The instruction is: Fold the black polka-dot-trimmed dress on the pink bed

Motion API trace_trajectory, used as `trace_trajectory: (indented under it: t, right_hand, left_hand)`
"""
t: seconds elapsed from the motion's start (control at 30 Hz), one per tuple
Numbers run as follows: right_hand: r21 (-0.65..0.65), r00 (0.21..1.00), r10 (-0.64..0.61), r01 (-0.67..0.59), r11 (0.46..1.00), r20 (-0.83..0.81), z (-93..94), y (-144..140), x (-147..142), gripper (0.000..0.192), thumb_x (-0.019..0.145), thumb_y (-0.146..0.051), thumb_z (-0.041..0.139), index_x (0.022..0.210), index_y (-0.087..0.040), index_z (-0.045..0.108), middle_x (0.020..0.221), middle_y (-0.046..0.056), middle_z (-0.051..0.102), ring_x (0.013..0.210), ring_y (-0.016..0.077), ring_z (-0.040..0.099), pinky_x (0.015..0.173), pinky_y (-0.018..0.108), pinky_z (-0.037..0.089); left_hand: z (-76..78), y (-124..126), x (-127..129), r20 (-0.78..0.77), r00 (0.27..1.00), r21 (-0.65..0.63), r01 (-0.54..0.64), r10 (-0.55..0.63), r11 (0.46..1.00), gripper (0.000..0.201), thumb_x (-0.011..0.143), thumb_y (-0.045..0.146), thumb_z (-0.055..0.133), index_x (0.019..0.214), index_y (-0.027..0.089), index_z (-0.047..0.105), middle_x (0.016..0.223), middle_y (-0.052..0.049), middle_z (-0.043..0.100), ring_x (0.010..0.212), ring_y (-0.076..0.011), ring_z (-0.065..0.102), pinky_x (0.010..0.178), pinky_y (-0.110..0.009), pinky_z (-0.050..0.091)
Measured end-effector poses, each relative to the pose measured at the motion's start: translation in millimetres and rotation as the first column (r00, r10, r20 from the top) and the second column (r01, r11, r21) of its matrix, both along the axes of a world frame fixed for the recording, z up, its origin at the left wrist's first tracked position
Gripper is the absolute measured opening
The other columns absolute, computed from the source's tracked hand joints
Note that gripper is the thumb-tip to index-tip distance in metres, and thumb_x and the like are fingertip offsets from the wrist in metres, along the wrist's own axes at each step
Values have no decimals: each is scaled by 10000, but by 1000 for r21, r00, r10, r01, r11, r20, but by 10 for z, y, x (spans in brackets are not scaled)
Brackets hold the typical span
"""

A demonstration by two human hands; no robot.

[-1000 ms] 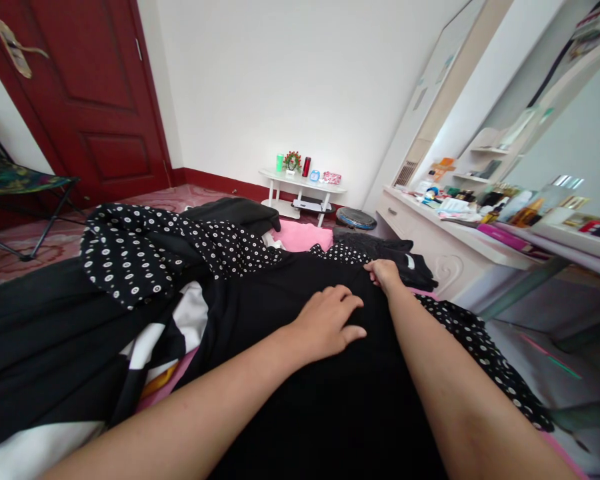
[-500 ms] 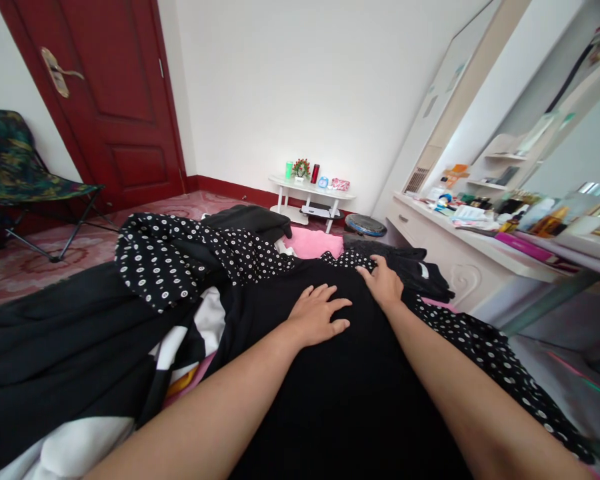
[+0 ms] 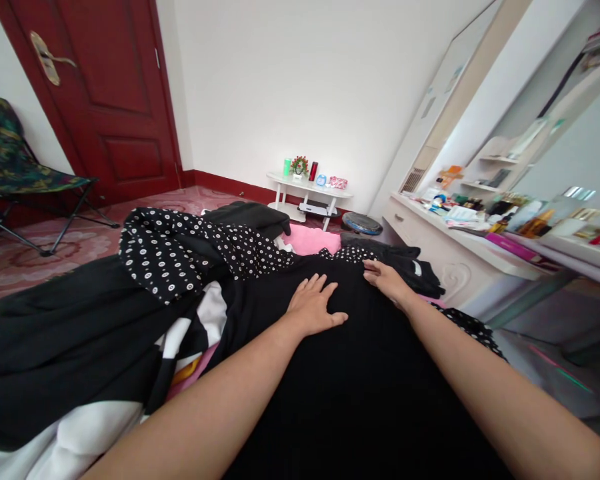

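A black garment with white-dotted black parts is spread out in front of me. My left hand lies flat on its middle, fingers spread. Close to the garment's far right edge, my right hand rests on the cloth with its fingers stretched out, holding nothing that I can see. A dotted sleeve-like part lies bunched at the far left. Another dotted part shows beyond my right forearm, which partly hides it.
Black and white clothes are heaped on the left. Beyond lie a pink cloth and dark clothes. A dressing table crowded with bottles stands at right, a low white table at the wall, and a folding chair at left.
My right hand has shifted slightly, its fingers now pointing more to the left. Less of the dotted part on the right shows, with black cloth reaching further right. My left hand stays on the garment.
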State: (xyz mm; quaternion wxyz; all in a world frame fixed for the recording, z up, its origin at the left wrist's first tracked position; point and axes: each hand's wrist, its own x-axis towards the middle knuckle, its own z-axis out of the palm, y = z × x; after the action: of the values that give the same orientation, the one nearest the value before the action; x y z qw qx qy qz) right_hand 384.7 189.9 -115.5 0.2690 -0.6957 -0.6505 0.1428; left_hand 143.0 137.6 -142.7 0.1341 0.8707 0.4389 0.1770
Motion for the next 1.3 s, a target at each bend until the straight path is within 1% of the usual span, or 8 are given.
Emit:
trace_trajectory:
  t: [0.2,0.43,0.6,0.7,0.83,1.07,1.17,1.3]
  right_hand:
    - [-119,980,20,3,993,197,-171,-788,604,483,899,-372,457,1366,-249,445,1476,37,331,1387,228,249,1142,440,204]
    - [-173,940,-91,155,973,329,-283,-931,563,553,942,-503,283,1442,-268,308,1539,30,150,1422,278,72,1113,582,91]
    - [-212,957,3,61,975,290,-149,-1296,486,564,934,-493,317,1429,-226,350,1526,57,204,1421,240,116,1146,481,135]
    - [-192,964,97,-50,980,246,-95,-1738,431,562,912,-482,373,1392,-192,409,1507,78,266,1405,198,201,1163,380,157]
    - [-125,943,272,-252,960,191,-24,-2497,204,551,858,-492,483,1343,-230,459,1474,82,327,1359,231,305,1139,427,231]
    - [-180,924,342,-313,933,169,197,-3542,-185,403,784,-415,626,1163,-290,569,1238,69,525,1178,231,479,1001,355,408]
    - [-203,938,313,-281,938,148,243,-3665,-262,368,751,-337,666,1106,-296,582,1134,59,568,1071,227,532,918,334,448]
    - [-199,942,316,-291,936,112,258,-3634,-333,56,819,-291,584,808,-239,567,901,35,583,881,184,560,774,290,457]
  left_hand:
    - [-22,63,19,21,989,-10,-144,144,990,799,801,754,285,1396,231,388,1522,-77,250,1414,-278,148,1139,-449,139]
    - [12,-18,-41,-12,986,-28,-164,164,986,763,874,680,180,1452,189,266,1532,-99,209,1420,-271,122,1137,-433,127]
    - [73,-392,-253,-90,995,-72,39,-46,997,877,824,754,208,1488,186,133,1551,-117,96,1426,-291,32,1136,-461,69]
    - [111,-716,-473,-138,974,-117,164,-179,980,880,810,761,278,1490,225,119,1557,-94,44,1427,-284,-18,1136,-468,43]
    - [234,-1193,-833,-153,925,-187,319,-348,929,789,817,720,374,1465,301,212,1561,-64,21,1425,-292,-27,1131,-496,49]
    - [635,-1841,-1285,-16,865,-216,487,-502,846,497,767,295,686,1239,317,531,1399,-14,426,1277,-221,397,1050,-344,328]
    - [668,-1934,-1306,8,869,-201,486,-494,851,355,728,172,704,1055,279,616,1131,12,584,1059,-165,541,920,-266,410]
    - [592,-1941,-1250,12,889,-201,450,-457,870,155,768,141,651,888,237,630,894,30,606,864,-126,584,758,-209,424]
